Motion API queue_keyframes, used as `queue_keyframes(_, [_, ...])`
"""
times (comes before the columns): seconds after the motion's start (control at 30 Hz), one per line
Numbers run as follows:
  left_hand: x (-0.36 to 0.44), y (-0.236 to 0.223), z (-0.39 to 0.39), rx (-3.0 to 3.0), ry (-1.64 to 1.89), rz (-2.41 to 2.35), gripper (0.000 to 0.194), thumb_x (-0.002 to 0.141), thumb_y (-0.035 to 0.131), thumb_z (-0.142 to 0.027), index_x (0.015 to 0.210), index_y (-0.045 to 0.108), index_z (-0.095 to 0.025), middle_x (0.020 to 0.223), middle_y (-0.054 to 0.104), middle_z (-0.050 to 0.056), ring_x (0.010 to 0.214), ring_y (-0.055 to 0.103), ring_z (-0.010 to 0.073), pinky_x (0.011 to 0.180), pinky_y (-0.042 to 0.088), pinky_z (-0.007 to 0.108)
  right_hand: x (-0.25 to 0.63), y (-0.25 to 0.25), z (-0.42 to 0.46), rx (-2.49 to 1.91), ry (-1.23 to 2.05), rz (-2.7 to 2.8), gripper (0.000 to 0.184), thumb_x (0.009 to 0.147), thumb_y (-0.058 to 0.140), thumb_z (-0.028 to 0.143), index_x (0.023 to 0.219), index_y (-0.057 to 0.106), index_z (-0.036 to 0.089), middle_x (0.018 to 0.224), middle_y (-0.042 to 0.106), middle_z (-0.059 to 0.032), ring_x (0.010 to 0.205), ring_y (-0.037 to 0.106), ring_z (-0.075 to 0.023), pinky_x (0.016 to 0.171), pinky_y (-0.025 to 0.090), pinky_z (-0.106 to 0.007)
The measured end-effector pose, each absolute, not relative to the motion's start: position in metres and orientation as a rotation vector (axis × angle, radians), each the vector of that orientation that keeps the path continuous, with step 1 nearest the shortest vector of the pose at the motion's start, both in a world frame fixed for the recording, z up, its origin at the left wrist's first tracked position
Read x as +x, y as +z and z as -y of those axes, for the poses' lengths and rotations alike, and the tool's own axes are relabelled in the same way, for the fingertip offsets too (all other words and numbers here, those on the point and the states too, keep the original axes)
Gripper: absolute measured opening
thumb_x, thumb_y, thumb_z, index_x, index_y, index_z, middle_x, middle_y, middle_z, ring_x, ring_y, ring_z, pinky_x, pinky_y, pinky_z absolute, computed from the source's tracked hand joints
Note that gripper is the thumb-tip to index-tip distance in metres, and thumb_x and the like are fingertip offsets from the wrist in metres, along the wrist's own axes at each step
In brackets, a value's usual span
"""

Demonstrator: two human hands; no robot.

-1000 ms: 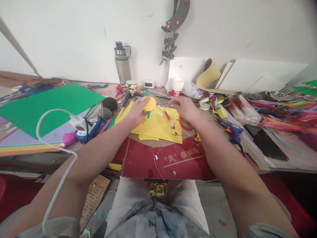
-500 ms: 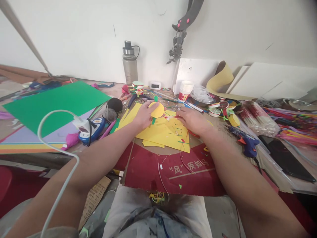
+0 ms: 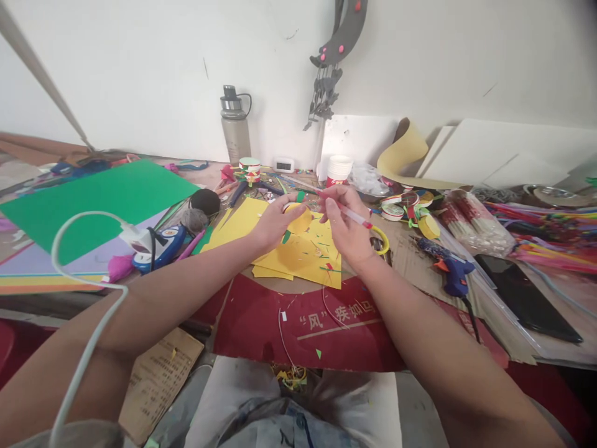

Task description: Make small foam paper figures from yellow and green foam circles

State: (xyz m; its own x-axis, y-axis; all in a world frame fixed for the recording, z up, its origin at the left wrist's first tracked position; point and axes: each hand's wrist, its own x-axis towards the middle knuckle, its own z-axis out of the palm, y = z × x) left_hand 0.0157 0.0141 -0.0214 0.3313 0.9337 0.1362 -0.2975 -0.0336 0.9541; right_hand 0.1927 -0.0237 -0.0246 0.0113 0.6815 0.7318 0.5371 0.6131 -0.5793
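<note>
My left hand (image 3: 274, 223) is closed on a yellow disc (image 3: 301, 222) with green tabs at its top and bottom, thumb lying over its face. Close beside it, my right hand (image 3: 346, 231) grips a pen (image 3: 357, 217) with a clear barrel and red ends, its front end pointing left toward the disc. Beneath both hands lie yellow paper sheets (image 3: 321, 274), sprinkled with small coloured scraps. A yellow ring (image 3: 381, 241) shows just right of my right wrist, partly hidden by it.
Red cardboard (image 3: 252, 336) lines the table's front edge. To the right are a blue glue gun (image 3: 454, 274) and a black phone (image 3: 527, 298). Green sheet (image 3: 107, 205) lies left, near a white cable (image 3: 88, 339). A bottle (image 3: 236, 134) and paper cups (image 3: 339, 168) stand behind.
My right hand has gone down to the yellow paper, picked up the pen and raised it beside the disc. My left hand keeps the disc, now tilted and closer to the right hand.
</note>
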Motion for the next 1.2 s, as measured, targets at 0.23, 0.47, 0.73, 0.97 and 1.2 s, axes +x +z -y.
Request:
queue_keyframes(0.23, [0.03, -0.025, -0.018, 1.192, 1.152, -0.687, 0.029, 0.082, 0.09, -0.031, 0.104, 0.074, -0.021, 0.094, 0.08, 0.004, 0.079, 0.074, 0.0172, 0.074, 0.058, 0.03, 0.188, -0.025, 0.023, -1.016, 0.159, 1.568, 0.018, 0.106, 0.059, 0.046, 0.11, 0.061, 0.028, 0.109, 0.079, -0.0077, 0.099, 0.075, -0.0246, 0.092, 0.063, -0.046])
queue_keyframes(0.47, [0.023, -0.042, -0.012, 1.264, 1.188, -0.649, 0.039, 0.077, 0.095, -0.044, 0.103, 0.078, -0.02, 0.113, 0.081, 0.005, 0.108, 0.073, 0.0206, 0.095, 0.055, 0.031, 0.184, -0.035, 0.022, -1.021, 0.041, 1.619, 0.012, 0.105, 0.059, 0.039, 0.106, 0.063, 0.027, 0.102, 0.078, -0.0065, 0.094, 0.075, -0.0242, 0.09, 0.061, -0.045])
queue_keyframes(0.73, [0.025, -0.043, -0.009, 1.307, 1.171, -0.626, 0.048, 0.077, 0.093, -0.046, 0.113, 0.076, -0.018, 0.121, 0.08, 0.008, 0.117, 0.071, 0.0256, 0.107, 0.052, 0.04, 0.184, -0.04, 0.021, -0.908, -0.141, 1.643, 0.013, 0.108, 0.062, 0.038, 0.108, 0.066, 0.026, 0.097, 0.077, -0.0037, 0.088, 0.074, -0.0214, 0.082, 0.061, -0.04])
queue_keyframes(0.97, [0.025, -0.042, -0.008, 1.377, 1.196, -0.632, 0.047, 0.081, 0.089, -0.047, 0.114, 0.076, -0.017, 0.119, 0.079, 0.008, 0.11, 0.07, 0.0226, 0.107, 0.052, 0.04, 0.183, -0.038, 0.026, -0.9, -0.112, 1.658, 0.013, 0.108, 0.062, 0.038, 0.107, 0.069, 0.026, 0.1, 0.078, -0.0044, 0.091, 0.076, -0.0219, 0.083, 0.063, -0.04])
queue_keyframes(1.2, [0.022, -0.041, -0.008, 1.413, 1.199, -0.644, 0.045, 0.083, 0.086, -0.049, 0.113, 0.076, -0.017, 0.121, 0.079, 0.008, 0.116, 0.07, 0.0248, 0.109, 0.051, 0.04, 0.184, -0.038, 0.025, -0.897, -0.133, 1.67, 0.009, 0.106, 0.064, 0.034, 0.106, 0.069, 0.027, 0.097, 0.079, -0.0042, 0.091, 0.077, -0.0227, 0.084, 0.063, -0.042])
